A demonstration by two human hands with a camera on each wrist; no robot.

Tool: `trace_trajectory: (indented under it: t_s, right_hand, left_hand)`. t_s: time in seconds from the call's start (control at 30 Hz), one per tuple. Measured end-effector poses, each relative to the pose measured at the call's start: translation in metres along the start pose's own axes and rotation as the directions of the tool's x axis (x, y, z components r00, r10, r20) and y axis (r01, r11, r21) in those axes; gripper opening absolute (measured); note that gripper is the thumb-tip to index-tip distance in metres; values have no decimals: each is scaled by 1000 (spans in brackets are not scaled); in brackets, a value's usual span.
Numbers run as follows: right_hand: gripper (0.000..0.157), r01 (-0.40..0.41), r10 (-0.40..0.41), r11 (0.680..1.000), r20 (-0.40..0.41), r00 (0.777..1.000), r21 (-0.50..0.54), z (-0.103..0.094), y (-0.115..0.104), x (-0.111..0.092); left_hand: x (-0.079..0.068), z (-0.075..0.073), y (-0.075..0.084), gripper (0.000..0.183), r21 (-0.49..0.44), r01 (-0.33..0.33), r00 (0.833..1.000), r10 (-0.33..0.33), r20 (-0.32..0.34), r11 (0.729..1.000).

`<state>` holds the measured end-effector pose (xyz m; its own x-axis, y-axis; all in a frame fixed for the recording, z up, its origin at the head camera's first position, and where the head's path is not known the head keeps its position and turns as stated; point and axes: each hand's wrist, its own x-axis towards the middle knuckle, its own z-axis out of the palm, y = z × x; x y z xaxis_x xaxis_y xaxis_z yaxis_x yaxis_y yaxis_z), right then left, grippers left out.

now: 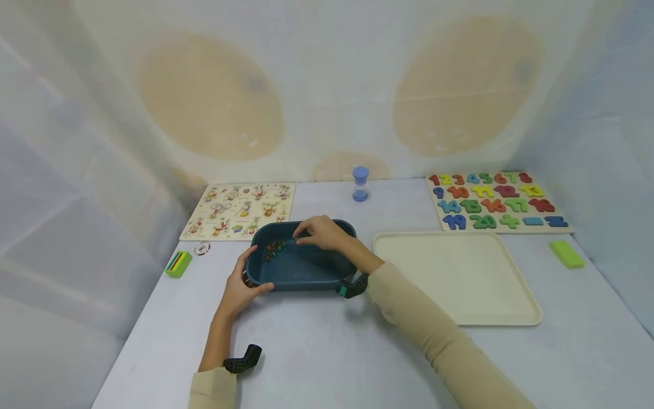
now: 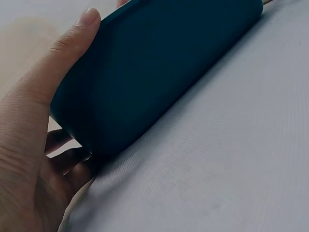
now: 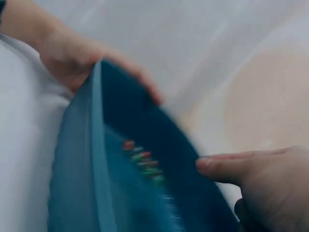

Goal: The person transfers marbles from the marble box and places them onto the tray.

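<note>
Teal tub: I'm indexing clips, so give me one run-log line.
left hand: grips teal tub at left end | right hand: over tub, grasp unclear | red-green pieces: in tub

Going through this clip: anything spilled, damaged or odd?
Nothing looks spilled or damaged: small red and green pieces lie inside the dark teal bin, which the left hand grips. At most, a single poker-style chip lying loose near the picture puzzle board seems stray.

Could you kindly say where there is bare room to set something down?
The cream tray is bare, as is the cloth in front of the blue basin, between the sleeves. It is crowded around the basin: left hand, right hand, picture board.
</note>
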<state>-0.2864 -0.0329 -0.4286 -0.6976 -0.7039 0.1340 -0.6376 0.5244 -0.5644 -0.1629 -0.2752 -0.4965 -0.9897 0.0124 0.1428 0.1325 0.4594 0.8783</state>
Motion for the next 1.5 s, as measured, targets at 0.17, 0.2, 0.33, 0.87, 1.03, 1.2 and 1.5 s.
trace_trajectory:
  t_s: [0.17,0.2,0.33,0.87,1.03,1.2,1.5]
  right_hand:
    - [22,47,-36,997,-155,987,66,-50,14,-74]
    - [21,24,-11,997,-175,984,71,-59,21,-91]
    - [23,-141,148,989,-219,964,48,-83,59,-157]
    - [35,-343,332,939,-260,907,4,-79,116,-226]
    - [31,-205,215,977,-244,946,66,-86,72,-164]
    - [28,-68,85,992,-160,983,106,-63,31,-85]
    - [30,-51,53,996,-32,998,68,1,-2,11]
  left_hand:
    - [-5,0,1,91,9,10,1000,-10,-7,1000]
    - [-5,0,1,92,11,10,1000,-10,-7,1000]
    - [-4,0,3,91,18,7,1000,-7,-3,1000]
    - [-1,1,3,92,28,0,1000,0,-3,1000]
    - [-1,0,4,92,26,11,1000,-11,-2,1000]
    - [-2,-1,3,92,29,7,1000,-7,-2,1000]
    - [-1,0,4,91,23,6,1000,-6,8,1000]
